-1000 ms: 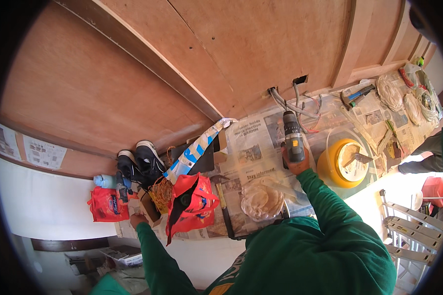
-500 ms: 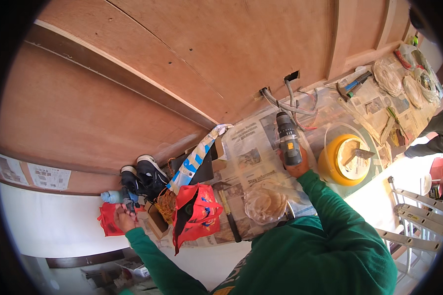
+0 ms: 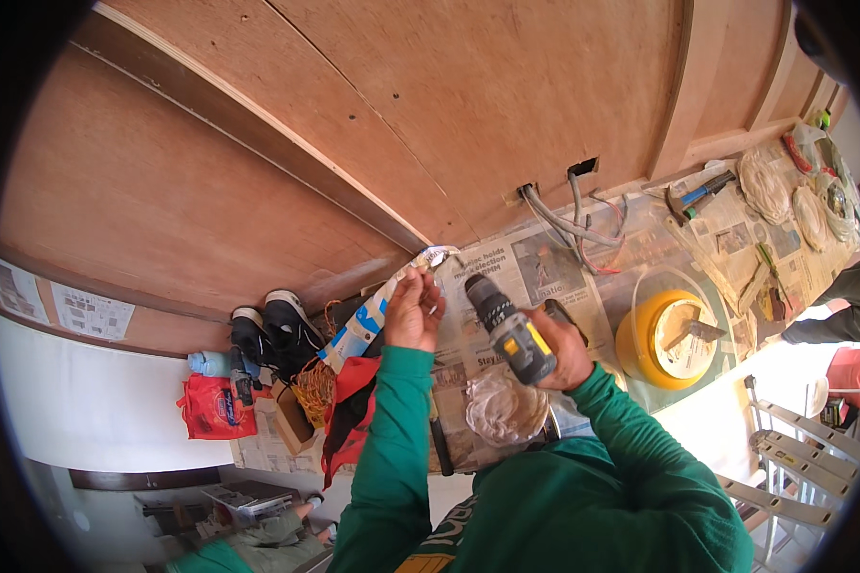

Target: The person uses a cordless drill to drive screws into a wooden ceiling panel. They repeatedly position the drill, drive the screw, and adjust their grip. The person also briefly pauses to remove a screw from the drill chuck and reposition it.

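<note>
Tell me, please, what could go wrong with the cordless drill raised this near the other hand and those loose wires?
The right hand grips the cordless drill with its chuck aimed toward the left hand, raised close beside it; a slip might catch those fingers. Loose wires hang from holes in the plywood wall just beyond, so the bit could snag them. The newspaper sheets underfoot may slide.
</note>
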`<state>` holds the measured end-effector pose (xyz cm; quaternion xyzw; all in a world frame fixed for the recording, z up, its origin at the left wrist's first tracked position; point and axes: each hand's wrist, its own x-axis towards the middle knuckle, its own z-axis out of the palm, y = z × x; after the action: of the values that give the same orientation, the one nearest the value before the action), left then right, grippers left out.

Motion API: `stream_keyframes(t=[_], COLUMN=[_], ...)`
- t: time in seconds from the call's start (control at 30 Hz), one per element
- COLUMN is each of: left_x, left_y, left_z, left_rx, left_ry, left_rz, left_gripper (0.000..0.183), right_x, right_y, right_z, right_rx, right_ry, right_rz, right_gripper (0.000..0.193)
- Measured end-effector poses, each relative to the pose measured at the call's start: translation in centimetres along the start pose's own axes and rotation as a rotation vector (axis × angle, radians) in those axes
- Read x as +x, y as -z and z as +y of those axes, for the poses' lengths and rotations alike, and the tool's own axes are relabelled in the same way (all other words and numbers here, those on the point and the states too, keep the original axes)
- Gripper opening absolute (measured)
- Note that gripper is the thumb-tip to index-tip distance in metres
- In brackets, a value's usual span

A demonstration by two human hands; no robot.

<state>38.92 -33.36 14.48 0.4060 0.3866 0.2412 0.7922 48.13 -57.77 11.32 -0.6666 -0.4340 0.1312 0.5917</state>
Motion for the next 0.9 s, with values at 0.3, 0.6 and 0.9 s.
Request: stream_keyframes(t=[0.3,0.6,0.9], left_x=[0.2,0.3,1.3], left_y=[-3.0,-2.7,-1.9], left_z=[-1.6,-1.6,-1.2], left_rx=[-0.097,-0.271,-0.07], left_ry=[0.09,0.11,0.092], left_rz=[-0.064,-0.113,-0.025], left_gripper=[0.028,0.023,0.026], right_x=[-0.7,-0.6,-0.3], right_y=[-1.4,-1.5,-2.0], right_z=[-0.1,-0.3,-0.1], right_rx=[0.024,0.008,-0.057], right_ry=[0.046,0.015,-0.006], right_rz=[0.006,-0.03,-0.035], right_gripper=[0.069,0.07,0.071])
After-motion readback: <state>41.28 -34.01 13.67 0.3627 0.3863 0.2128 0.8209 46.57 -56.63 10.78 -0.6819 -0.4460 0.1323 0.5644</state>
